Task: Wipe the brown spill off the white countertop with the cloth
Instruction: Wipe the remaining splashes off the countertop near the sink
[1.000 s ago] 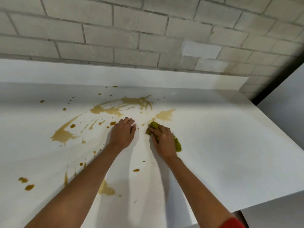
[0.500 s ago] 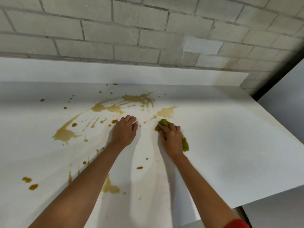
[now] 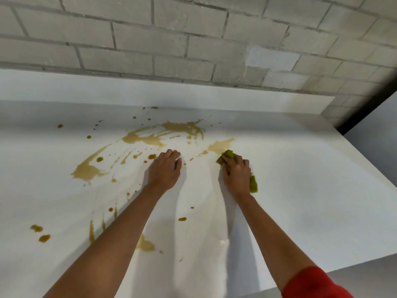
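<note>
Our right hand (image 3: 236,173) presses the bunched cloth (image 3: 253,183) just below the nearest brown spill (image 3: 219,145), while our left hand (image 3: 165,171) rests flat, fingers together, empty.

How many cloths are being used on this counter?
1. The green cloth is bunched under the right hand, at the edge of a brown spill patch. The left hand rests bare on the countertop.
</note>
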`<state>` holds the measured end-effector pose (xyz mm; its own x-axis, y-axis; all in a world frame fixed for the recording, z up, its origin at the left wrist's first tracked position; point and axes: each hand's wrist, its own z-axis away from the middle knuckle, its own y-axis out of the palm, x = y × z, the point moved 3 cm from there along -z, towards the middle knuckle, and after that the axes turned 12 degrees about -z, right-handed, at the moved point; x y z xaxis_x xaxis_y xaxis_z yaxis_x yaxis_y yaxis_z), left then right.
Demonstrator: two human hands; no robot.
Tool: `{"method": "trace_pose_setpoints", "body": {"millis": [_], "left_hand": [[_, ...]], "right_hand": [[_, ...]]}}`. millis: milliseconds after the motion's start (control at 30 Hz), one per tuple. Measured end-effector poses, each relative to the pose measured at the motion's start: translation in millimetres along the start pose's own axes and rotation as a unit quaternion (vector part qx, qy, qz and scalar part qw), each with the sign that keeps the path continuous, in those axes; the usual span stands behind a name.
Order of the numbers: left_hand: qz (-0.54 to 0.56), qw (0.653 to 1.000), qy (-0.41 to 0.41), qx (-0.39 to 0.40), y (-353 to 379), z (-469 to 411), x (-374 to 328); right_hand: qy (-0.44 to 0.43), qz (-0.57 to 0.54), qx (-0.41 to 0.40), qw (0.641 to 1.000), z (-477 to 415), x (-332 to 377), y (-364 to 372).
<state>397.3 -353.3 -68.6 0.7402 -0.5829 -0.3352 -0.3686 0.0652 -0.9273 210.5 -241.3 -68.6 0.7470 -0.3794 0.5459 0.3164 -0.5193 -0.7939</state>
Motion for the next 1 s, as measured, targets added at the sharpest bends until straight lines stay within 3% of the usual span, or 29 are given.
{"method": "trace_pose_setpoints", "body": {"millis": [167,300,400,500,667,767,867,1000], "left_hand": [[-0.055,0.998,-0.016,-0.016,-1,-4,-6],[-0.113,0.993,-0.018,-0.015,0,-13,-11],[-0.124,0.991,-0.035,-0.021,1,-21,-14],[-0.103,0.994,-0.040,-0.024,2,-26,-20],[-0.073,0.995,-0.073,-0.013,5,-35,-30],[-0.079,0.993,-0.088,0.001,9,-38,-31],[-0.085,0.991,-0.099,-0.011,12,-37,-31],[-0.090,0.989,-0.103,-0.054,11,-37,-32]], "right_hand": [[-0.106,-0.036,0.071,0.991,-1,41,25],[-0.169,-0.070,0.084,0.979,14,13,1],[-0.131,-0.051,0.031,0.990,-4,-26,-21],[-0.034,-0.017,0.001,0.999,-37,-51,-23],[0.015,-0.015,0.009,1.000,-89,-38,0],[-0.036,-0.033,0.047,0.998,-95,-12,16],[-0.144,-0.076,0.090,0.983,-74,4,22],[-0.221,-0.116,0.092,0.964,-62,-23,3]]}}
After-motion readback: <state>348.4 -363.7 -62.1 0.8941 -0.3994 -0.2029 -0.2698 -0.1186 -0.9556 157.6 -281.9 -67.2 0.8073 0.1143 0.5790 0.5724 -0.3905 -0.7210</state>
